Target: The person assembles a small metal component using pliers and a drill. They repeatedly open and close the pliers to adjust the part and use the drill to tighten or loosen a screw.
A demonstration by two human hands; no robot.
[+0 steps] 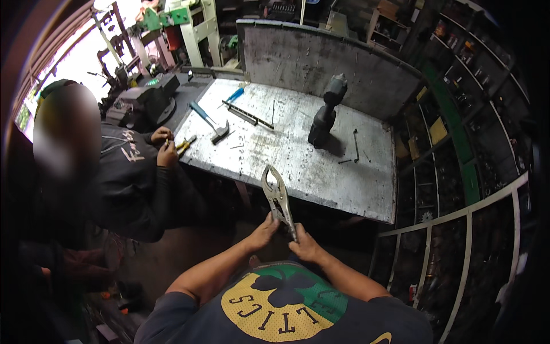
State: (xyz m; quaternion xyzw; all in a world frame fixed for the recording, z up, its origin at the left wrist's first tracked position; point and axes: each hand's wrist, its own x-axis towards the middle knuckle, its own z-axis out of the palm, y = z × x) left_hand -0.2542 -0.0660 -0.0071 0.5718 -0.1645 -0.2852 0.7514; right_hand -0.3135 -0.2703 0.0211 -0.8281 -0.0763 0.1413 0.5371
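A pair of locking pliers [277,198] with wide curved jaws is in front of my body, jaws pointing away toward the workbench. My left hand [264,231] is closed on the lower left part of its handle. Around the handle's right end, my right hand [305,244] is closed as well. Beyond the jaws lies the metal-topped workbench [298,166]. On it, a claw hammer [215,127], a blue-handled screwdriver [232,97] and a long dark narrow tool [247,114] lie to the left. A black cordless power tool [325,114] stands upright right of centre.
At the left, a co-worker [126,183] in a dark top holds a small thing beside yellow-handled pliers [186,144]. A bench vise [149,97] is behind them. A wrench [356,146] lies at the bench's right. Metal panel [321,60] borders the back; shelves [458,229] line the right.
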